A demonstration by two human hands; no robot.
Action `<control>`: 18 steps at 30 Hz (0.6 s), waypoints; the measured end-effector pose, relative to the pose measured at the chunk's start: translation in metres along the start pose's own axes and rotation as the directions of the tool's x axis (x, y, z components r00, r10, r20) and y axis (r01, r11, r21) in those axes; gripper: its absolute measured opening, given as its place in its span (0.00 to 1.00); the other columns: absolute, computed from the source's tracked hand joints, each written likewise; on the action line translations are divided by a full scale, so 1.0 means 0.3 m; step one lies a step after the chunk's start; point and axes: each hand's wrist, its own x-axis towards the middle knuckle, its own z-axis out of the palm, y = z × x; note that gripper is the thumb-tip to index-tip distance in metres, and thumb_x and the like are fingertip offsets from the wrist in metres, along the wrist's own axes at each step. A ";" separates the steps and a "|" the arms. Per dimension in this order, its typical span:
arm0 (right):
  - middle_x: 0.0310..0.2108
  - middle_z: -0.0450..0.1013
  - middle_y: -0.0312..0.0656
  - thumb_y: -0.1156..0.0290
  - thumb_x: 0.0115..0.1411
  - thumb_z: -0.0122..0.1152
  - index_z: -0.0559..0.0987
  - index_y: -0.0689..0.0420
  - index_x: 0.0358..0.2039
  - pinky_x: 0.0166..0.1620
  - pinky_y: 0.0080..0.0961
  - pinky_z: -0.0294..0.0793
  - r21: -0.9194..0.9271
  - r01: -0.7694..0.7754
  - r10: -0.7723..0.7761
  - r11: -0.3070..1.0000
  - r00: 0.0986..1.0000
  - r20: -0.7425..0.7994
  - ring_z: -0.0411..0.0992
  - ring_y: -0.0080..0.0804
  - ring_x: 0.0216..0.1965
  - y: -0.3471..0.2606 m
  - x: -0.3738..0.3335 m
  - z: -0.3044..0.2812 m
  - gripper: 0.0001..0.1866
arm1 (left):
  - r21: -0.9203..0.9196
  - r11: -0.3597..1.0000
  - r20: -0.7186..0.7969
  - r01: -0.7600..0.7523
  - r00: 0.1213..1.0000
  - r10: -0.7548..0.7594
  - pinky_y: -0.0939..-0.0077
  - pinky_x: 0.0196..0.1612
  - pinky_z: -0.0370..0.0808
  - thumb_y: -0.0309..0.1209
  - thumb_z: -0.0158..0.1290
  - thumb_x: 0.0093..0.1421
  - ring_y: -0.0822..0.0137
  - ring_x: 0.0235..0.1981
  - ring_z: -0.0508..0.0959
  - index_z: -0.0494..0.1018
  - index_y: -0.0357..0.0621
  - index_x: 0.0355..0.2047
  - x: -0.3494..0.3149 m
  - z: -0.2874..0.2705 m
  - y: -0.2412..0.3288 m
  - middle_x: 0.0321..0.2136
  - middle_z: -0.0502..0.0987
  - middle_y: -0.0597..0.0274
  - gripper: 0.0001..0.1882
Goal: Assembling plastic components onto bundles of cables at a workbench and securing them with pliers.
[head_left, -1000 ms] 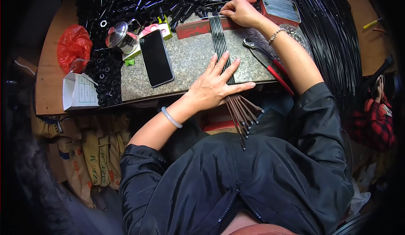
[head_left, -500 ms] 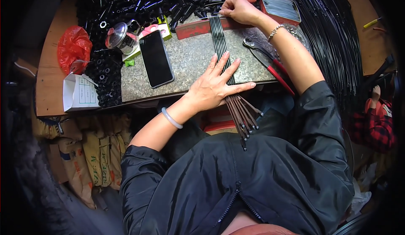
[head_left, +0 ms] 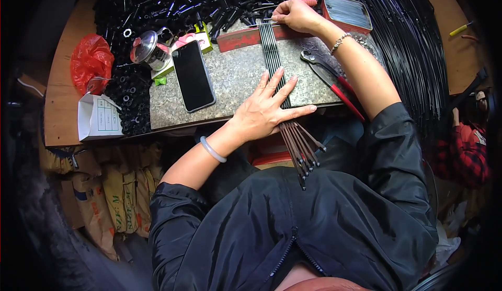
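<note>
My left hand [head_left: 261, 108] lies flat with its fingers spread over a narrow row of thin dark rods [head_left: 271, 48]. The rods lie side by side on the grey speckled slab [head_left: 230, 87]. Past the slab's near edge their brown ends [head_left: 299, 144] fan out, with small shiny tips. At the far end, my right hand [head_left: 298, 15] is closed in a pinch on a thin metal rod [head_left: 265, 23] that lies crosswise over the row. Its fingertips hide part of that rod. Beneath the far ends runs a worn red bar [head_left: 235, 41].
Red-handled cutters [head_left: 334, 84] lie right of the row, a black phone [head_left: 193, 77] left of it. Behind stand a lidded jar [head_left: 151, 48] and a red tin [head_left: 348, 11]. Black small parts [head_left: 172, 3] and long dark rods [head_left: 408, 40] cover the back and right. Another person [head_left: 468, 150] sits far right.
The crosswise thin rod seems to reach slightly farther left over the row. Both hands stay in nearly the same places.
</note>
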 end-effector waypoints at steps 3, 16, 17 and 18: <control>0.26 0.77 0.43 0.68 0.52 0.63 0.81 0.59 0.31 0.38 0.24 0.71 0.029 -0.001 0.001 1.000 1.000 -0.002 0.73 0.26 0.28 0.003 0.002 0.008 0.09 | -0.011 1.000 -0.015 -0.003 1.000 0.003 0.41 0.57 0.57 0.36 0.53 0.48 0.38 0.58 0.57 0.55 0.85 0.58 0.000 0.003 -0.001 0.57 0.58 0.48 0.37; 0.27 0.76 0.38 0.70 0.56 0.59 0.78 0.62 0.35 0.39 0.20 0.69 -0.053 0.066 -0.059 0.996 0.992 0.114 0.70 0.20 0.30 -0.032 -0.003 -0.026 0.10 | -0.015 1.000 -0.016 -0.003 1.000 0.002 0.41 0.56 0.58 0.37 0.53 0.49 0.38 0.58 0.57 0.55 0.85 0.58 0.000 0.002 -0.002 0.57 0.58 0.48 0.36; 0.27 0.76 0.38 0.70 0.56 0.59 0.78 0.62 0.35 0.39 0.20 0.69 -0.054 0.063 -0.057 0.997 0.992 0.112 0.70 0.20 0.30 -0.019 0.003 -0.019 0.10 | -0.023 1.000 -0.019 -0.003 1.000 0.003 0.41 0.56 0.58 0.37 0.53 0.49 0.38 0.58 0.57 0.56 0.85 0.57 0.002 0.001 -0.001 0.57 0.58 0.48 0.36; 0.27 0.76 0.38 0.71 0.56 0.58 0.78 0.62 0.34 0.39 0.21 0.69 -0.025 0.074 -0.072 0.997 0.993 0.091 0.70 0.21 0.30 -0.007 0.009 -0.009 0.09 | -0.024 1.000 -0.019 -0.007 1.000 0.006 0.41 0.56 0.58 0.37 0.53 0.49 0.38 0.58 0.57 0.56 0.85 0.57 0.004 0.001 -0.001 0.57 0.58 0.48 0.36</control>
